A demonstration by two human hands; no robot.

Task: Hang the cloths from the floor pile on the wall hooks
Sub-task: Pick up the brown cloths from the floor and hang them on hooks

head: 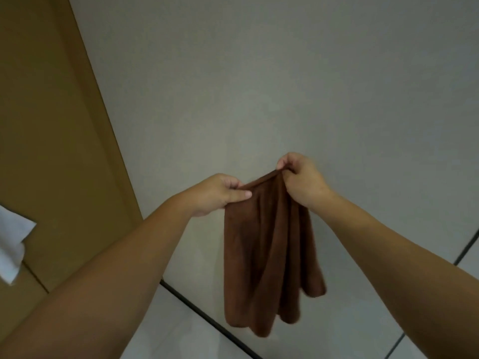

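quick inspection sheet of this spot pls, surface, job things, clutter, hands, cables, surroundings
surface: plain pale grey wall; pale floor tiles with dark joints below it
job's things: one brown soft cloth hanging in folds in front of the wall, held by its top edge; no hook or floor pile seen
clutter: white cloth or paper piece at the left edge, cannot tell which
hands: left hand and right hand each pinch the brown cloth's top edge
cables: nothing seen
surroundings: tan brown panel, perhaps a door, left of the wall
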